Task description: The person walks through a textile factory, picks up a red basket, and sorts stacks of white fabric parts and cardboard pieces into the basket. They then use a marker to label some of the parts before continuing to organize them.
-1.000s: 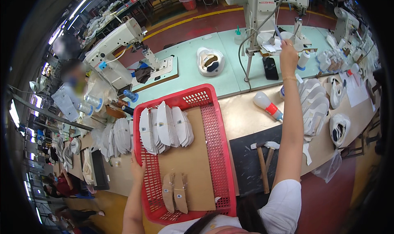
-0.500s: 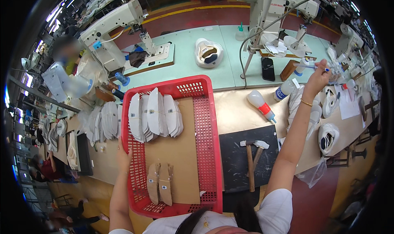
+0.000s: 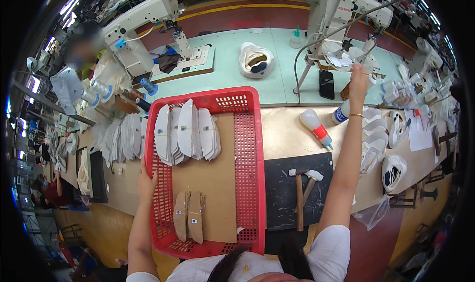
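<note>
Running across the room, a pale green table (image 3: 274,94) carries two white sewing machines (image 3: 366,14); a tan table (image 3: 123,188) adjoins it on the person's side. Red basket (image 3: 250,183) at the person's front, cardboard sheet (image 3: 220,183) inside. Black mat (image 3: 279,207) just right of the basket. Tied white stacks (image 3: 188,133) at the basket's far left, tied brown pieces (image 3: 195,227) nearer the person. Two hammers (image 3: 300,203) on the mat. Left hand (image 3: 146,180): fingers wrapped on the basket's left rim. Right hand (image 3: 358,81): raised near the right machine, fingers curled; I can't tell whether they hold anything. Black phone (image 3: 326,84) left of that hand.
</note>
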The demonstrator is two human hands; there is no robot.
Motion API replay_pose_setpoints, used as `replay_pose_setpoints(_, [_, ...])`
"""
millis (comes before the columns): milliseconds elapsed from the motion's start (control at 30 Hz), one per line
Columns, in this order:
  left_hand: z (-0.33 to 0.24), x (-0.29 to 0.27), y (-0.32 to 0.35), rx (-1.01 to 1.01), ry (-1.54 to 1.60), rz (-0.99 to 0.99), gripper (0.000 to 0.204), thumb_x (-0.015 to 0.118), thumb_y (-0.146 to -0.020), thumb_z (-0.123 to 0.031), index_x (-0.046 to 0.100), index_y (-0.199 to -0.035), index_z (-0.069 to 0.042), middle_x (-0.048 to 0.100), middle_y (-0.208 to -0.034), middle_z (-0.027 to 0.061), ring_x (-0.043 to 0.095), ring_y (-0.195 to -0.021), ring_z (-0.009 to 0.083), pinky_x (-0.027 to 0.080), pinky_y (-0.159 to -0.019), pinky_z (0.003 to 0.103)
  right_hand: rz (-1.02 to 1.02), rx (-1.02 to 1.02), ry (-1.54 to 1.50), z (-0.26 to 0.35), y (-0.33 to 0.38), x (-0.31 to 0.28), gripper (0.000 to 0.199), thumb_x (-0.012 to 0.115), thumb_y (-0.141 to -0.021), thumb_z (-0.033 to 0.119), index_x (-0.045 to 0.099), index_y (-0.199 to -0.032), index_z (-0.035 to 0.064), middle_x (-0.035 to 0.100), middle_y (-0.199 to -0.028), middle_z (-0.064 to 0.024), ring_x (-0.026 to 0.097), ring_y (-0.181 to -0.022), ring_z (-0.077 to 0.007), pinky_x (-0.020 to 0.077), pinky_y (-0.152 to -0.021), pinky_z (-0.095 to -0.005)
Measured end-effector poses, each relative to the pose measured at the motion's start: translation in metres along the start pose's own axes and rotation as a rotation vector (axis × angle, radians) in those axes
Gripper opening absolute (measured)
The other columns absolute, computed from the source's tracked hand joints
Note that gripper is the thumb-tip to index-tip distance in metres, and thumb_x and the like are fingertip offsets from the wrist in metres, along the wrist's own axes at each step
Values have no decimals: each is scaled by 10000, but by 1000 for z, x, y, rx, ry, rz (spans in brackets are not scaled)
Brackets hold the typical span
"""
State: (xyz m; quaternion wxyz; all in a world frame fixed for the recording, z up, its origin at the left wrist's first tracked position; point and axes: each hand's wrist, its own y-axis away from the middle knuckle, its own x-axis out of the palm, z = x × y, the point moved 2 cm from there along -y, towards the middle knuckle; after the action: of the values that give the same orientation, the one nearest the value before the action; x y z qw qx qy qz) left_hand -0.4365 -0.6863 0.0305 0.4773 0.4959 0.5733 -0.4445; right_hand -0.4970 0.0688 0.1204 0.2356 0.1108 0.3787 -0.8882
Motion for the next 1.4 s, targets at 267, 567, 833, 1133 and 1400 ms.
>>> replay_pose_setpoints(267, [-1,-1,2,53,37,-48,811,650,-827,-257,196,-1496,-194,619,-1047,218,620,-891,391,500,-739,463,325,-121,724,33,-1,31,288,629,-853,296,671,-1097,147,602,-1077,-50,654,-867,-324,526,-740,-439])
replay_pose_setpoints(567, [-7,-9,1,-48,57,33,800,641,-831,-256,195,-1494,-209,610,-1042,239,620,-897,399,504,-749,473,355,-360,905,32,-13,38,149,599,-838,199,667,-885,75,609,-1035,-57,667,-765,-321,524,-647,-440])
replay_pose_setpoints(833, [0,-5,4,17,90,-39,808,644,-823,-254,195,-1494,-209,612,-982,243,625,-865,406,509,-733,479,223,-439,956,40,-14,47,153,506,-878,131,648,-872,74,595,-1034,-38,670,-710,-312,518,-565,-405])
replay_pose_setpoints(1133, [-5,-8,3,12,78,-72,802,671,-812,-256,238,-1485,-200,503,-1241,262,560,-1062,430,481,-866,480,38,-218,794,73,-7,13,188,578,-860,220,660,-1024,181,677,-861,-85,655,-691,-304,501,-607,-396])
replay_pose_setpoints(1400, [-22,-20,18,563,-77,-349,620,684,-790,-198,456,-1361,-121,476,-1303,190,392,-1268,391,356,-1030,480,459,-341,78,188,225,38,157,651,-825,130,691,-974,160,660,-726,-116,620,-581,-284,463,-530,-390])
